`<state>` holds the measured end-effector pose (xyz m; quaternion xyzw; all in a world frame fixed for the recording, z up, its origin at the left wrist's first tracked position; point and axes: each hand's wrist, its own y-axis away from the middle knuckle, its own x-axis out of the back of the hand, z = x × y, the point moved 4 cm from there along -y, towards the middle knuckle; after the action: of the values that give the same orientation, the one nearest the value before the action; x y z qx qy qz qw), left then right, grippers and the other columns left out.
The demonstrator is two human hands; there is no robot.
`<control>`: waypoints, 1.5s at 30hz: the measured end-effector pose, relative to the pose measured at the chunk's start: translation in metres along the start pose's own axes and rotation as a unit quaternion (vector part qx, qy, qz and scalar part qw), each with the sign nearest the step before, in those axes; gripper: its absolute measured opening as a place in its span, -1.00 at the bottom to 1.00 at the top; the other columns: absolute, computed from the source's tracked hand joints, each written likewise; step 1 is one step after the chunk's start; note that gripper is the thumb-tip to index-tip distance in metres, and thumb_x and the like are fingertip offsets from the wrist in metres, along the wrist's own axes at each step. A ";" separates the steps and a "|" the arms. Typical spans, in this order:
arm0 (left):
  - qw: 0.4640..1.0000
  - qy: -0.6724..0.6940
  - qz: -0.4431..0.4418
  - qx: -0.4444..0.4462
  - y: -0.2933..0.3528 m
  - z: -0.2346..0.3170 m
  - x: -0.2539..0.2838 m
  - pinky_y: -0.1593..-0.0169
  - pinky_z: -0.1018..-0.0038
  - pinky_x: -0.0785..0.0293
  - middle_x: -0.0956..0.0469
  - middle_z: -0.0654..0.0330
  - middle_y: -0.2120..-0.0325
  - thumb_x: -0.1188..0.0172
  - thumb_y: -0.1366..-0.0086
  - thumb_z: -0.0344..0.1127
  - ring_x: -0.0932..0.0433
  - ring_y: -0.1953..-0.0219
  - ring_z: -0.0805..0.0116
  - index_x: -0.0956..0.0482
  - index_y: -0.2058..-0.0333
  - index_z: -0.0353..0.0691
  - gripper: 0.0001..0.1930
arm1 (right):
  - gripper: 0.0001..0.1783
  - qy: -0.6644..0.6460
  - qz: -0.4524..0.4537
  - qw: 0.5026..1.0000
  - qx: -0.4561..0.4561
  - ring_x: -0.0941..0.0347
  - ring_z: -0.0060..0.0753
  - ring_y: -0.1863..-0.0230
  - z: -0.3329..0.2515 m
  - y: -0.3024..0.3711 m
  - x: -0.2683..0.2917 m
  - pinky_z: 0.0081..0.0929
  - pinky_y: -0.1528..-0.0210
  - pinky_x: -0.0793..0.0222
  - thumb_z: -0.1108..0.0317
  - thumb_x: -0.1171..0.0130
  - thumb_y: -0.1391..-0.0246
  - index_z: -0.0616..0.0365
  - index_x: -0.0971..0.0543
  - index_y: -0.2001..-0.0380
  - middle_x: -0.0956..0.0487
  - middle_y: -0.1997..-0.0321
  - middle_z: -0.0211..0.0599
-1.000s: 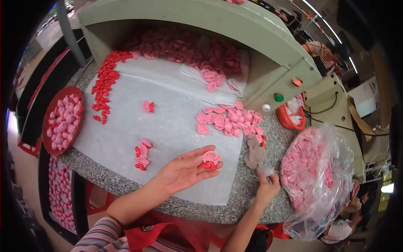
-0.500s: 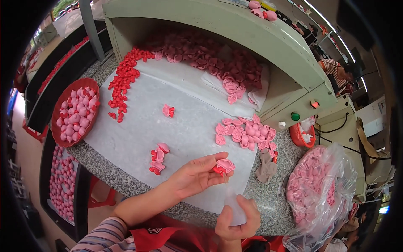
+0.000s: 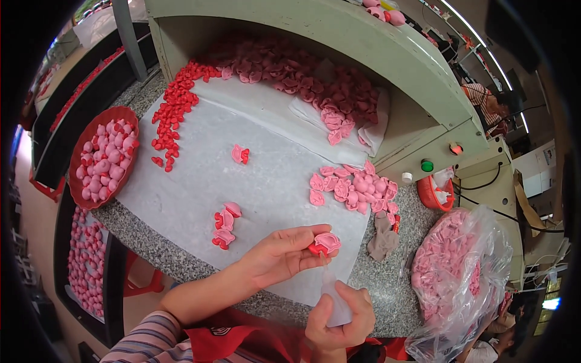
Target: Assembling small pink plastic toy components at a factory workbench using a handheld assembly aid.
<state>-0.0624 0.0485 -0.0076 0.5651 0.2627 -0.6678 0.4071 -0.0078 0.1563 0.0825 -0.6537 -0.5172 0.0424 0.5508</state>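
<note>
Pinched in the fingers of my left hand (image 3: 289, 253) is a small pink molded piece (image 3: 327, 242) with a red part joined to it. My right hand (image 3: 342, 317), lower and to the right, grips a translucent white squeeze bottle (image 3: 337, 307). Its thin tip points up and meets the underside of the red part. On the white sheet, left of my left hand, several pink-and-red pieces (image 3: 224, 226) sit close together. Farther off lies another single pink-and-red piece (image 3: 240, 154). Loose pink pieces (image 3: 357, 189) are heaped right of my hands.
A red bowl (image 3: 78, 190) of pink pieces stands at the left, near a strip of small red parts (image 3: 172, 115). A grey-green cabinet (image 3: 399, 66) rises behind. At right are a crumpled cloth (image 3: 383, 237), an orange basket (image 3: 428, 195) and a clear bag (image 3: 460, 272) of pink pieces.
My right hand has moved slightly up and left, bringing the bottle's tip closer against the red part. My left hand stays nearly in place, the piece turned a little. The whole view has shifted slightly.
</note>
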 end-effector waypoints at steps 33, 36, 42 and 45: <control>1.000 -0.015 0.017 0.018 -0.002 -0.006 0.006 0.00 0.36 -0.38 -0.44 0.00 0.15 -0.04 -0.22 -0.25 -0.45 0.08 0.16 -0.28 -0.01 -0.36 -0.57 | -0.79 -0.002 -0.011 0.997 -0.075 -0.27 -0.31 0.69 0.001 0.003 0.002 -0.47 0.63 -0.17 0.46 -0.10 0.30 0.28 -0.48 0.46 -0.46 0.55 -0.25; 1.000 -0.014 0.014 0.022 -0.001 -0.006 0.006 -0.01 0.36 -0.37 -0.44 0.00 0.14 -0.04 -0.22 -0.25 -0.45 0.08 0.16 -0.29 0.00 -0.36 -0.58 | -0.79 -0.003 -0.003 0.998 -0.067 -0.26 -0.32 0.70 0.001 0.003 0.002 -0.48 0.64 -0.16 0.47 -0.09 0.30 0.28 -0.48 0.46 -0.46 0.56 -0.25; 1.000 -0.014 0.014 0.018 -0.001 -0.006 0.007 -0.03 0.33 -0.35 -0.44 -0.01 0.13 -0.04 -0.21 -0.27 -0.44 0.08 0.15 -0.30 0.00 -0.35 -0.59 | -0.79 -0.009 -0.011 0.997 -0.078 -0.28 -0.32 0.69 0.004 0.003 0.003 -0.49 0.64 -0.16 0.46 -0.10 0.28 0.30 -0.47 0.45 -0.45 0.56 -0.24; 1.000 -0.015 0.014 0.017 -0.001 -0.006 0.007 -0.03 0.34 -0.35 -0.43 -0.01 0.12 -0.04 -0.21 -0.28 -0.44 0.06 0.15 -0.31 0.00 -0.33 -0.59 | -0.79 -0.008 -0.003 0.997 -0.083 -0.27 -0.33 0.69 0.006 0.002 0.005 -0.49 0.65 -0.16 0.47 -0.10 0.28 0.31 -0.47 0.45 -0.44 0.58 -0.23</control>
<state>-0.0604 0.0519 -0.0155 0.5651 0.2372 -0.6753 0.4104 -0.0078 0.1642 0.0810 -0.6952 -0.5254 0.0033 0.4905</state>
